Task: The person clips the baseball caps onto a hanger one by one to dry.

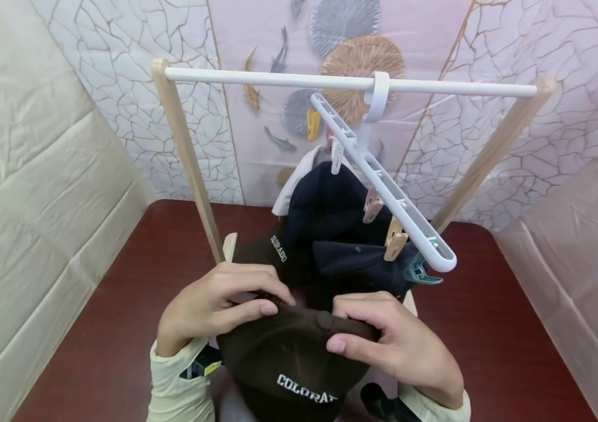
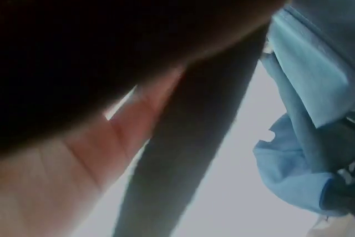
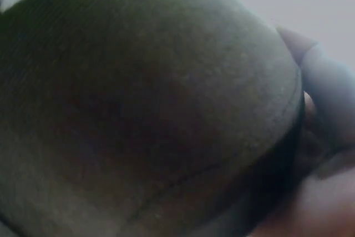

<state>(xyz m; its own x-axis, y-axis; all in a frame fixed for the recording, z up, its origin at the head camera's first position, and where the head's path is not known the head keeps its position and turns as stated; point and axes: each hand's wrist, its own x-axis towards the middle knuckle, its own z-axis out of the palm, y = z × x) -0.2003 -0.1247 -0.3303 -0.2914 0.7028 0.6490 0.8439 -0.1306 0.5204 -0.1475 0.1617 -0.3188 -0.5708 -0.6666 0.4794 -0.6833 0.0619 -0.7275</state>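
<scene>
Both hands hold a dark brown baseball cap [image 1: 283, 351] with white COLORADO lettering, low in the head view. On the cap's left side the left hand [image 1: 225, 302] grips its edge, thumb on the near face. At the right, the right hand [image 1: 396, 343] pinches the cloth, thumb in front and fingers behind. The left wrist view shows the left hand [image 2: 100, 154] around a dark band. Brown cloth of the cap [image 3: 150, 98] fills most of the right wrist view. Just beyond hangs a white clip hanger [image 1: 383, 181] with navy caps [image 1: 330, 202] below it.
A white rod [image 1: 278, 79] on wooden posts [image 1: 188, 158] carries the hanger. Clips hang along it, including an orange clip [image 1: 396, 240] and a teal clip [image 1: 420, 271]. Another brown cap [image 1: 257, 249] and a white cap [image 1: 299, 176] show behind. Under everything is a red-brown table [image 1: 104, 328].
</scene>
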